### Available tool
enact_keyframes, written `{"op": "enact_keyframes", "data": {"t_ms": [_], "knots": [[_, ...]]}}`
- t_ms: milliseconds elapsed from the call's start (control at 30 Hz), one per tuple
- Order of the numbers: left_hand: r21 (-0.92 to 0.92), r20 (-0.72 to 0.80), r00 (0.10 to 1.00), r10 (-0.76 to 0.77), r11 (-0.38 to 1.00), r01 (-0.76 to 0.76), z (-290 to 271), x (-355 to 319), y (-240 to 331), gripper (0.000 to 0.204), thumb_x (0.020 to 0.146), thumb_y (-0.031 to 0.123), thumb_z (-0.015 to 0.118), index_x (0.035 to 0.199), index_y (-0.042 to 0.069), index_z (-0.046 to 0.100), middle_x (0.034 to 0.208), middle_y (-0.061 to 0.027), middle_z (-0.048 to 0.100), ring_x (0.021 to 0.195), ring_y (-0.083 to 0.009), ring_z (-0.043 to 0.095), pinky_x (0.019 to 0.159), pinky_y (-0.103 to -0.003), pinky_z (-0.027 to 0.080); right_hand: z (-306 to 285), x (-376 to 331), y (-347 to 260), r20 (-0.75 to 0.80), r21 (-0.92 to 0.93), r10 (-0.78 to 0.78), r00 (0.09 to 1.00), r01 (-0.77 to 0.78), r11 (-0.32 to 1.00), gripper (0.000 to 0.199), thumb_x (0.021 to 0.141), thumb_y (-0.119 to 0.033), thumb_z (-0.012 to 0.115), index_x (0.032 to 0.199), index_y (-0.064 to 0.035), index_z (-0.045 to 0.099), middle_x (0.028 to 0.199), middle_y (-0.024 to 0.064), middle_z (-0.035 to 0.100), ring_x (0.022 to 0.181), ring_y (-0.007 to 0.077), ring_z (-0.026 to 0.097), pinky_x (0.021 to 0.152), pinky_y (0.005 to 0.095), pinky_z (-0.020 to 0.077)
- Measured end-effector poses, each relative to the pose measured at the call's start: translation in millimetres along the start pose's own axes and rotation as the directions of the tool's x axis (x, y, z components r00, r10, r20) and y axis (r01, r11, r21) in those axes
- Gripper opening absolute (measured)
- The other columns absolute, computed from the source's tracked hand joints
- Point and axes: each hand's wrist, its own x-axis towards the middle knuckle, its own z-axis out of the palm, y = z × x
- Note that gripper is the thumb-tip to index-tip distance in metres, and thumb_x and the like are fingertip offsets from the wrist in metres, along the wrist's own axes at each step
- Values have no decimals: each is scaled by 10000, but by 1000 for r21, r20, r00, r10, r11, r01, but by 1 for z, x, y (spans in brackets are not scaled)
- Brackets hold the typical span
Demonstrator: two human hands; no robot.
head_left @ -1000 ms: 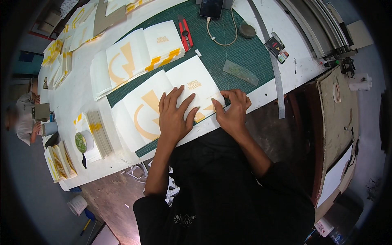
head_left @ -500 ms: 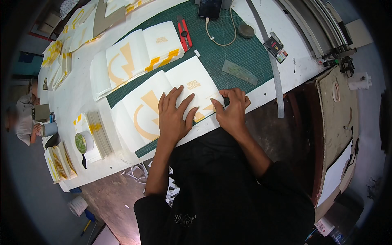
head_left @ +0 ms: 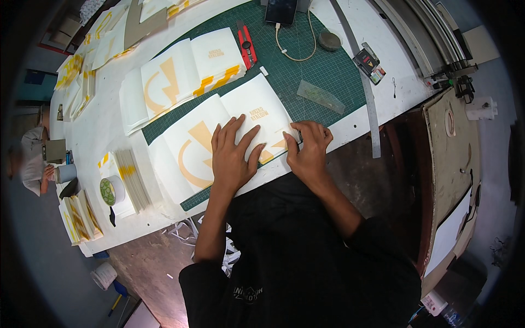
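A folded white printed sheet point(head_left: 184, 146) with pale orange shapes lies in front of me on the green cutting mat point(head_left: 284, 64). My left hand point(head_left: 234, 156) is open, its fingers spread flat on the middle of the sheet. At the sheet's right edge, my right hand point(head_left: 310, 148) has its fingers bent, thumb and forefinger closing on the edge near the corner. The palm side of that grip is hidden. Just beyond lies a stack of similar printed sheets point(head_left: 164, 76). A red cutter knife point(head_left: 246, 46) rests to the right of that stack.
A clear plastic strip point(head_left: 321, 97), a phone point(head_left: 281, 11) on a cable and a round dark weight point(head_left: 330, 41) lie on the mat. A steel ruler point(head_left: 373, 120) overhangs the table's right edge. Left are a tape roll point(head_left: 112, 190) and folded stacks point(head_left: 82, 220); a person point(head_left: 35, 158) sits beyond.
My right hand has shifted slightly along the sheet's right edge, its fingers less tightly curled. My left hand stays in place on the sheet.
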Motion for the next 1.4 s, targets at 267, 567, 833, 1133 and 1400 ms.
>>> {"op": "enact_keyframes", "data": {"t_ms": [267, 567, 833, 1133, 1400], "knots": [[-1, 3, 1000, -2, 1000, 2, 1, -1, -1, 392, 918, 267, 793, 1289, 144, 764, 1507, -151, 574, 1450, -345, 490, 1254, -548, 286, 0, 0, 0, 37, 75, 64, 997, -67, 995, 352, 897, -97, 757, 1230, -20, 669, 1132, 133, 668, 1114, 313, 590, 1048, 526, 317], [-3, 1, 1000, 1, 1000, -1, 1, -1, 0, 389, 919, 261, 790, 1288, 142, 764, 1506, -153, 574, 1451, -346, 489, 1255, -545, 286, 2, -5, -3, -36, -177, -116, 993, 108, 978, 343, 929, -97, 747, 1257, -5, 707, 1087, 110, 672, 1090, 269, 592, 1025, 527, 331], [-24, 12, 1000, -2, 1000, 2, 0, -1, -1, 398, 938, 258, 774, 1316, 139, 742, 1520, -164, 566, 1453, -374, 478, 1249, -594, 291, 3, -6, -7, -37, -270, -198, 980, 181, 946, 339, 937, -69, 745, 1263, 15, 711, 1055, 110, 681, 1045, 245, 612, 1002, 548, 355], [-5, 6, 1000, -3, 1000, 3, 0, 0, 0, 387, 927, 262, 783, 1294, 140, 758, 1509, -159, 572, 1451, -355, 486, 1254, -561, 287, 3, -7, -8, -17, -280, -202, 979, 189, 941, 354, 915, -46, 754, 1262, 15, 714, 1068, 116, 673, 1045, 250, 612, 1003, 562, 357], [1, 6, 1000, -6, 1000, 6, 0, 0, 0, 381, 924, 267, 787, 1282, 136, 765, 1504, -158, 575, 1452, -347, 488, 1255, -548, 286, 3, -7, -6, -5, -284, -200, 980, 190, 940, 366, 913, -48, 756, 1270, 17, 712, 1079, 121, 674, 1054, 253, 612, 1008, 570, 354]]}}
